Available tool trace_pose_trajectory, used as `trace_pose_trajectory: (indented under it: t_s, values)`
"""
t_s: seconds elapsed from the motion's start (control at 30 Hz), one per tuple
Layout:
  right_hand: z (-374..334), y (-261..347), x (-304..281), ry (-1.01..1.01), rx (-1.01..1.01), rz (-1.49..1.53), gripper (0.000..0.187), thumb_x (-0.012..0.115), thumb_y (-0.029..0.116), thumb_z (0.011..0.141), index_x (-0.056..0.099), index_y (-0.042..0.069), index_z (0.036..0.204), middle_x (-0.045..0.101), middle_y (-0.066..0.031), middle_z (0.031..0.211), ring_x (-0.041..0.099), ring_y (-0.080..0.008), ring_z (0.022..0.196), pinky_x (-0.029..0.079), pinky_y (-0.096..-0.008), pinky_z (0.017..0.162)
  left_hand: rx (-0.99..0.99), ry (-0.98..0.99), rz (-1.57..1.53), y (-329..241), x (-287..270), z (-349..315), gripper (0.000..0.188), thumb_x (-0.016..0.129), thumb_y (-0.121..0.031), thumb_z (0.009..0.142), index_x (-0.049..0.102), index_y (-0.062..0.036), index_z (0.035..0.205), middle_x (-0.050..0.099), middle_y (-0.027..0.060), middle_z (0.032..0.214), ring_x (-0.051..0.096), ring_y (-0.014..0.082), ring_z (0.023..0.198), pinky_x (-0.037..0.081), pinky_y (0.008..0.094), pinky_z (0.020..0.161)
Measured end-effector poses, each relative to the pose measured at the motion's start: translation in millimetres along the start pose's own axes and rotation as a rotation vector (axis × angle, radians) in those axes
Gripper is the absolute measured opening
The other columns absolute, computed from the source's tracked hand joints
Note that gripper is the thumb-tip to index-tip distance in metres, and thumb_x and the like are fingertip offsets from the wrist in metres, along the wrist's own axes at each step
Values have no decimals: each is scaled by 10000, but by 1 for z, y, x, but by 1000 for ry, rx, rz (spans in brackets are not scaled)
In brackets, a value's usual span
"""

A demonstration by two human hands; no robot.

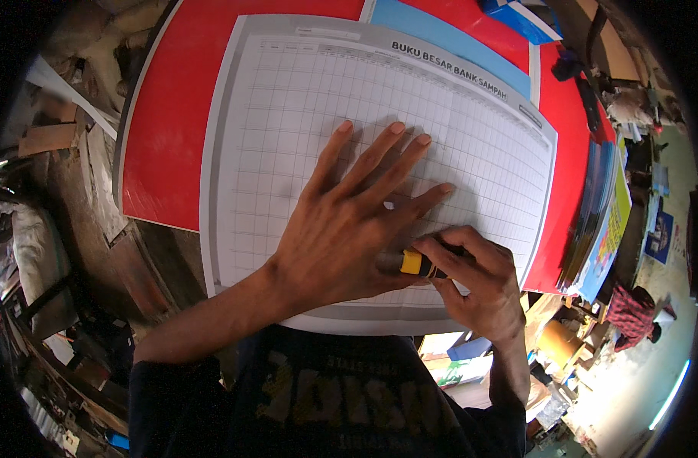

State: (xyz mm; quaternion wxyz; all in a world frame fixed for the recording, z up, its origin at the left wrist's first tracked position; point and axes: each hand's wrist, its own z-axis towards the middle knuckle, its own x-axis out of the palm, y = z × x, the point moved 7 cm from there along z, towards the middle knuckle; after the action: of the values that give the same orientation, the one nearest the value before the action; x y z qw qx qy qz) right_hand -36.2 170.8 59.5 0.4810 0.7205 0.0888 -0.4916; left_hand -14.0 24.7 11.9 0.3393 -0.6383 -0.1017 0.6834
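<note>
**Gridded sheet pinned flat, small tool at its lower part**

At the left of the frame, a red surface [166,153] shows beyond the large printed sheet [250,191], which spreads across the upper and middle frame. In the centre the left hand [341,229] lies palm down on it, fingers spread apart. Just right of that, below centre, a yellow-and-black tool [412,262] sits by the left thumb; its kind, and whether the thumb helps hold it, I cannot tell. The right hand [483,282] is clamped on the tool, fingers curled together. Farther right, a stack of booklets [593,221] stands at the red surface's edge.

The step in hand seems to be steadying the sheet while handling the tool; the next move probably calls for a firm left palm and a clear thumb.
</note>
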Motion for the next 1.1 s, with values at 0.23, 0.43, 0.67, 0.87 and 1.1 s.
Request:
trace_pose_trajectory:
  t_s: [0.23,0.43,0.67,0.87,1.1]
  values:
    - [-12,-17,-23,-195,148,191,435,858,7,787,720,-6,1199,698,-125,1061,734,-208,938,625,-325,793,-2,1,-4,1,1,0,963,792,-785,677,549,-342,1497,247,96,1704,171,314,1591,78,638,1286]
    - [-7,-9,-12,-93,113,114,396,846,14,796,720,-11,1171,695,-125,1056,749,-249,914,636,-341,773,-22,23,12,2,-2,0,955,797,-780,672,556,-347,1488,257,87,1701,170,305,1593,77,636,1286]
    - [-2,-6,-13,-46,109,64,392,857,30,784,717,-18,1146,686,-119,1044,750,-252,895,633,-344,744,-22,4,-22,2,-1,-2,954,822,-754,650,572,-347,1475,269,73,1699,177,305,1592,79,634,1287]
    - [1,-2,-13,-40,114,57,382,853,33,784,718,-18,1137,679,-112,1025,743,-247,860,626,-344,721,-18,-14,-27,1,0,-2,991,826,-762,616,572,-341,1476,280,66,1698,182,303,1592,82,630,1287]
    - [1,-5,-10,30,-12,17,421,859,27,745,734,-14,1145,672,-125,1007,730,-256,850,613,-358,724,-9,1,17,0,2,-2,1021,816,-781,637,528,-339,1511,268,98,1696,172,322,1591,65,647,1279]
